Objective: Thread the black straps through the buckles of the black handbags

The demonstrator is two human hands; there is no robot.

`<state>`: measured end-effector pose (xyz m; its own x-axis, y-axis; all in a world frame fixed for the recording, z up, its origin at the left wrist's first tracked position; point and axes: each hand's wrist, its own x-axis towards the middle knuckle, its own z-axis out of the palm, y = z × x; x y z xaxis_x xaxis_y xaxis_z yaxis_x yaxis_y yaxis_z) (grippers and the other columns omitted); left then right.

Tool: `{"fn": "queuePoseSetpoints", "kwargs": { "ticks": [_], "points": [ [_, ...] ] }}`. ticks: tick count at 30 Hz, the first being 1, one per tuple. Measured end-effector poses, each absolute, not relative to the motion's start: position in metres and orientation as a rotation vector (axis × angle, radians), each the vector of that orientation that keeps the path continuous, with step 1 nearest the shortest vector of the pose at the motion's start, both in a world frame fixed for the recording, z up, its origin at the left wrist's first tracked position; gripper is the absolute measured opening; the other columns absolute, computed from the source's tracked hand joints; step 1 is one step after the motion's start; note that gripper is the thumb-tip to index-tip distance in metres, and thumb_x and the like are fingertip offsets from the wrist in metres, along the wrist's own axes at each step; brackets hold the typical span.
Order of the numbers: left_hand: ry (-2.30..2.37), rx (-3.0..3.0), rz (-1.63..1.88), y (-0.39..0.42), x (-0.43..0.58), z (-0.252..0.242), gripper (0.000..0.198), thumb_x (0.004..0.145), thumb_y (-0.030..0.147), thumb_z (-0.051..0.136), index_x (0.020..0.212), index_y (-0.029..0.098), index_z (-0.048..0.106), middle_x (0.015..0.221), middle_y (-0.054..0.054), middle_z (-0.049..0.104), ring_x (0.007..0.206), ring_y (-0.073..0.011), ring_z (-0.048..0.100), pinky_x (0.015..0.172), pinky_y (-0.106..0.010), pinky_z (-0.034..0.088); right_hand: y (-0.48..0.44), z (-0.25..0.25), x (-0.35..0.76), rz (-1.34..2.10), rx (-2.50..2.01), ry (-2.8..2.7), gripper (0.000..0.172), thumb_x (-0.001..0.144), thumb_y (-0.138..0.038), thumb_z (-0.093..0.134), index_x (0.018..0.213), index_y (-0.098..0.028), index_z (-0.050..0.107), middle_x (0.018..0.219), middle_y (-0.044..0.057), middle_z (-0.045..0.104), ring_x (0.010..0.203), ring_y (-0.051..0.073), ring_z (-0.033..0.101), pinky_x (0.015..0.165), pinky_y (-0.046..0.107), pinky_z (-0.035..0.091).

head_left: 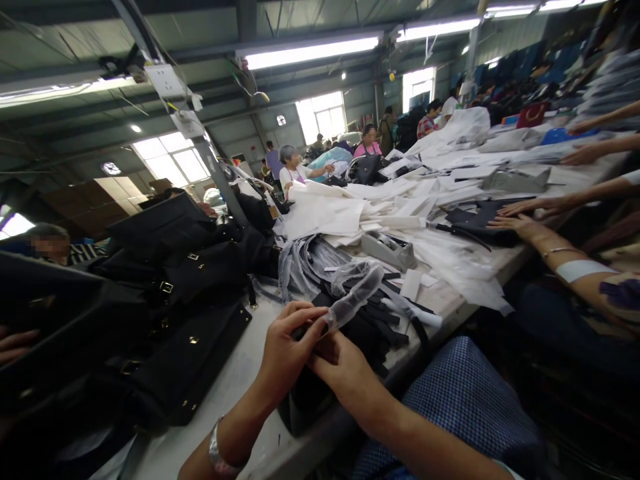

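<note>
My left hand (290, 337), with a silvery bracelet on its wrist, pinches the end of a clear plastic sleeve (350, 300) near the picture's middle. Close against it on the right, my right hand (337, 360) has its fingers curled under the same end, partly hidden behind the left fingers. The sleeve stretches up and right from the fingertips and bends over at its far end. A dark bag part (305, 400) lies below both hands at the table's edge. Behind the sleeve is a bundle of plastic-wrapped straps (305, 267).
Black bags with gold buckles (200, 267) are piled at the left. White sheets (325, 213) cover the far table, with a grey tape dispenser (387, 250) before them. Other people's hands (520, 223) work at the right over a black piece. A metal post (215, 167) rises behind the bags.
</note>
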<state>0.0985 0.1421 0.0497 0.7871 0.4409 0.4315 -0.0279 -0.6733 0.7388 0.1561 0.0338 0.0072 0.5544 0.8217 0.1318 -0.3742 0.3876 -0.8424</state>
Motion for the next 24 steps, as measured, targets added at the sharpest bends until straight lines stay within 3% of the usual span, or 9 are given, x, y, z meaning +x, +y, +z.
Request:
{"fn": "queuePoseSetpoints", "kwargs": {
  "ticks": [3,5,7,10,12,16,20,22,24],
  "points": [
    [0.192,2.304,0.838,0.147,0.099,0.054,0.012,0.087,0.021,0.069,0.095,0.023,0.077,0.095,-0.004,0.068,0.088,-0.0157,0.066,0.077,-0.023,0.053,0.043,0.006,0.157,0.845,-0.991,-0.571,0.004,0.078,-0.016,0.068,0.081,-0.015,0.069,0.077,0.001,0.070,0.077,0.018,0.066,0.074,0.028,0.052],
    [0.085,2.418,0.867,0.153,0.096,0.058,0.013,0.088,0.017,0.067,0.096,0.022,0.076,0.095,-0.003,0.068,0.086,-0.0142,0.067,0.076,-0.022,0.053,0.047,0.006,0.160,0.834,-1.013,-0.566,0.006,0.076,-0.018,0.070,0.072,-0.014,0.066,0.066,-0.001,0.064,0.066,0.015,0.062,0.063,0.024,0.048],
    [-0.004,2.573,0.917,0.159,0.091,0.063,0.013,0.090,0.015,0.065,0.098,0.022,0.073,0.096,-0.003,0.068,0.085,-0.0134,0.067,0.077,-0.022,0.052,0.049,0.004,0.163,0.821,-0.960,-0.566,0.014,0.075,-0.022,0.074,0.084,-0.014,0.069,0.068,-0.002,0.064,0.066,0.014,0.060,0.061,0.023,0.046],
    [-0.104,2.804,1.002,0.169,0.081,0.070,0.016,0.092,0.013,0.061,0.102,0.022,0.071,0.099,-0.003,0.069,0.087,-0.0141,0.066,0.077,-0.023,0.051,0.048,0.003,0.168,0.818,-0.892,-0.564,0.043,0.074,-0.028,0.079,0.114,-0.017,0.067,0.074,-0.003,0.068,0.068,0.013,0.061,0.063,0.022,0.047],
    [-0.143,2.915,1.067,0.173,0.074,0.073,0.017,0.092,0.012,0.061,0.103,0.021,0.069,0.100,-0.004,0.069,0.088,-0.0150,0.066,0.079,-0.024,0.051,0.046,0.002,0.169,0.804,-0.916,-0.556,0.054,0.076,-0.030,0.078,0.126,-0.019,0.062,0.075,-0.004,0.071,0.066,0.012,0.061,0.065,0.022,0.048],
    [-0.123,2.930,1.116,0.174,0.063,0.073,0.013,0.090,0.011,0.063,0.098,0.018,0.068,0.094,-0.004,0.067,0.086,-0.0147,0.066,0.079,-0.023,0.050,0.043,0.004,0.167,0.741,-1.034,-0.558,0.065,0.078,-0.033,0.077,0.138,-0.020,0.055,0.074,-0.005,0.074,0.064,0.012,0.062,0.068,0.024,0.050],
    [-0.011,2.706,0.928,0.165,0.056,0.082,0.007,0.088,0.014,0.065,0.090,0.019,0.068,0.096,-0.004,0.065,0.090,-0.0153,0.065,0.081,-0.023,0.051,0.040,0.011,0.164,0.653,-1.083,-0.612,0.075,0.078,-0.034,0.077,0.145,-0.018,0.046,0.086,-0.002,0.078,0.079,0.018,0.071,0.080,0.030,0.054],
    [0.090,2.470,0.779,0.161,0.056,0.091,0.008,0.090,0.021,0.065,0.097,0.021,0.067,0.109,-0.006,0.065,0.100,-0.0188,0.065,0.086,-0.027,0.052,0.039,0.016,0.163,0.611,-1.112,-0.657,0.081,0.078,-0.031,0.077,0.149,-0.019,0.040,0.090,-0.001,0.079,0.086,0.020,0.073,0.085,0.032,0.055],
    [0.224,2.175,0.634,0.158,0.061,0.098,0.027,0.094,0.032,0.061,0.119,0.024,0.061,0.121,-0.008,0.064,0.107,-0.0219,0.065,0.090,-0.031,0.052,0.038,0.022,0.162,0.587,-1.147,-0.700,0.086,0.078,-0.027,0.077,0.152,-0.019,0.034,0.089,-0.002,0.079,0.085,0.021,0.074,0.087,0.033,0.056]
  ]
}}
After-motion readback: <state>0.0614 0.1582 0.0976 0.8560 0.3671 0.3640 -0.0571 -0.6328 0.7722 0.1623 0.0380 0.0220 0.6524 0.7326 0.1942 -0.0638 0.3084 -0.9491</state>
